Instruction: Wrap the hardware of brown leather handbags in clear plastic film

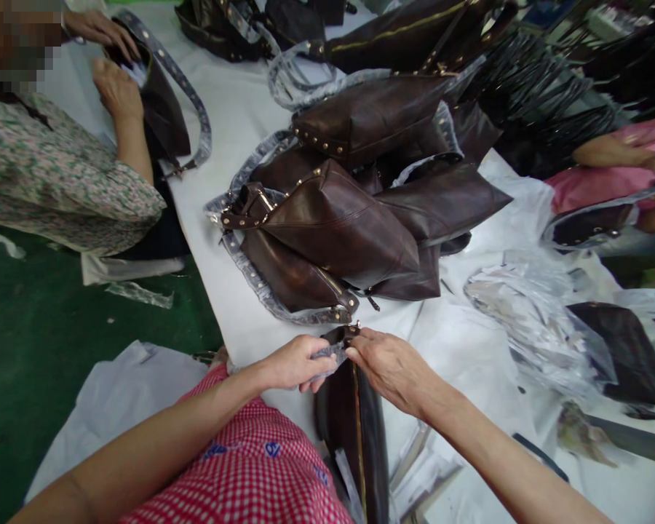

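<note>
A dark brown handbag point(374, 437) with a gold zipper lies on the table right in front of me. My left hand point(300, 362) is closed around its plastic-wrapped strap point(330, 354). At the strap's end by the bag, my right hand point(387, 364) pinches with thumb and fingers; the exact bit it grips is partly hidden by the fingers. Just beyond my hands rises a pile of similar brown bags point(341, 225), with studs and straps in clear wrap.
On the left a person in a floral top point(60, 167) handles another brown bag point(164, 109). A person in pink point(594, 175) works at the right. A clear plastic bag of papers point(529, 320) and a dark pouch point(622, 349) lie on the white-covered table point(212, 233).
</note>
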`<act>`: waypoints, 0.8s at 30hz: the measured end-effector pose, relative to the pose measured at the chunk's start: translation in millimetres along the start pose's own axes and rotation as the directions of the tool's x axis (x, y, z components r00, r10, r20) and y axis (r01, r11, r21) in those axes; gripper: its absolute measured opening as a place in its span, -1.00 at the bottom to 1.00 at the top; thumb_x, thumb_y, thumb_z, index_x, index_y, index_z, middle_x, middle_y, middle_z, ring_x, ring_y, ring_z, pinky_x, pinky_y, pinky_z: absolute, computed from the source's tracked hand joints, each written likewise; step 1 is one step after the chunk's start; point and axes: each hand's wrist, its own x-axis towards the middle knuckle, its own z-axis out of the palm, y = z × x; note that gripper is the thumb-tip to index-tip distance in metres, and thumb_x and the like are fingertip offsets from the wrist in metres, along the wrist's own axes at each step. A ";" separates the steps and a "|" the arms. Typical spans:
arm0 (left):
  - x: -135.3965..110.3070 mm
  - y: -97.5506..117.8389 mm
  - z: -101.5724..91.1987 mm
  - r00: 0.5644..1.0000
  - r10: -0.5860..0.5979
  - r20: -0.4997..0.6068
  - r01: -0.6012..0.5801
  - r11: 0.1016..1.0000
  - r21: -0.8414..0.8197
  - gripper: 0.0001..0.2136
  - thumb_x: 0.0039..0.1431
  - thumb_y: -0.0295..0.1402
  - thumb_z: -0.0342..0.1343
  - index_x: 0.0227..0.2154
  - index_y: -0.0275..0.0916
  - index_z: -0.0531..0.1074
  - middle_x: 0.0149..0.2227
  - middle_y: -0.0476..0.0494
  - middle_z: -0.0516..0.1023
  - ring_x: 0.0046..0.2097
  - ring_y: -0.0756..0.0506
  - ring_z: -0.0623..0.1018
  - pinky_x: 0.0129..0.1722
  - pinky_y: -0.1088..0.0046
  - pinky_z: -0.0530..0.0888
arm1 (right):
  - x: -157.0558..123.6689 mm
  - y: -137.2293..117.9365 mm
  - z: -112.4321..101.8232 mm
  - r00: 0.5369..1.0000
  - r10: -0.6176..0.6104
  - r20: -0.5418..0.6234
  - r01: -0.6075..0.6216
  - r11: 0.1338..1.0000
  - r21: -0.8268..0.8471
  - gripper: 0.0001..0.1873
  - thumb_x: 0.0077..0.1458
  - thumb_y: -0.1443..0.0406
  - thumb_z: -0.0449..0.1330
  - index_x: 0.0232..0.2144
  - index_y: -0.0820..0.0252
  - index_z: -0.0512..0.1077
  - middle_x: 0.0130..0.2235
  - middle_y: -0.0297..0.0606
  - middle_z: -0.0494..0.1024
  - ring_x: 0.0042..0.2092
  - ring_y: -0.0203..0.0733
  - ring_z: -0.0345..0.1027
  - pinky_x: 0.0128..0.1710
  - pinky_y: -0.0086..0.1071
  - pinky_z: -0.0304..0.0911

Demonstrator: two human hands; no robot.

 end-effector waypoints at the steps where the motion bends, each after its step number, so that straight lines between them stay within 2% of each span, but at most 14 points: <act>1: -0.4 0.6 0.1 1.000 0.007 0.003 -0.007 1.000 0.001 -0.83 0.15 -0.27 -0.01 -0.48 -0.25 0.27 -0.66 0.08 0.36 -0.69 0.10 0.31 -0.73 0.68 0.18 | 0.3 0.0 -0.6 1.000 -0.004 0.001 0.004 1.000 0.016 -0.64 0.34 0.26 -0.17 -0.37 0.21 0.35 -0.37 -0.20 0.46 -0.33 -0.20 0.37 -0.31 -0.37 0.16; 9: -3.6 4.2 0.2 1.000 0.025 -0.017 -0.025 0.999 0.044 -0.86 0.14 -0.32 -0.04 -0.47 -0.25 0.28 -0.66 0.08 0.36 -0.68 0.09 0.32 -0.72 0.65 0.21 | 8.0 -8.4 0.3 0.997 -0.027 -0.076 0.016 0.990 -0.143 -0.65 0.32 0.22 -0.12 -0.41 0.18 0.35 -0.35 -0.18 0.44 -0.34 -0.17 0.32 -0.33 -0.32 0.08; 13: -3.9 4.7 0.8 0.999 0.034 -0.020 -0.034 0.999 0.039 -0.87 0.14 -0.32 -0.04 -0.47 -0.25 0.28 -0.65 0.07 0.37 -0.68 0.08 0.33 -0.70 0.63 0.22 | 8.1 -8.0 1.8 0.996 -0.011 -0.092 0.001 0.995 -0.104 -0.64 0.33 0.19 -0.13 -0.41 0.19 0.34 -0.35 -0.20 0.44 -0.33 -0.18 0.31 -0.31 -0.33 0.08; 18: -3.3 3.8 1.5 0.998 0.050 -0.023 -0.050 0.999 0.005 -0.88 0.13 -0.34 -0.03 -0.46 -0.25 0.28 -0.66 0.07 0.38 -0.67 0.08 0.33 -0.71 0.65 0.21 | -4.3 1.7 -3.7 0.986 0.095 -0.137 -0.087 0.994 0.061 -0.53 0.35 0.16 -0.25 -0.38 0.19 0.35 -0.36 -0.22 0.40 -0.32 -0.20 0.32 -0.28 -0.35 0.14; 21: -2.3 2.5 1.2 0.998 0.064 -0.013 -0.064 0.998 -0.008 -0.91 0.11 -0.34 -0.01 -0.43 -0.25 0.29 -0.65 0.08 0.38 -0.67 0.08 0.33 -0.71 0.66 0.19 | -15.9 7.2 -2.3 0.981 0.116 -0.159 -0.109 0.993 0.046 -0.51 0.35 0.16 -0.26 -0.38 0.20 0.37 -0.37 -0.21 0.39 -0.31 -0.18 0.31 -0.26 -0.32 0.15; 24: -0.9 1.5 2.0 0.997 0.082 -0.003 -0.082 0.997 -0.002 -0.92 0.10 -0.35 -0.01 -0.44 -0.25 0.28 -0.66 0.09 0.38 -0.67 0.08 0.34 -0.70 0.65 0.20 | -22.5 8.8 4.3 0.979 0.077 -0.189 -0.077 0.997 0.007 -0.53 0.35 0.16 -0.23 -0.38 0.22 0.38 -0.37 -0.20 0.38 -0.32 -0.18 0.28 -0.26 -0.32 0.13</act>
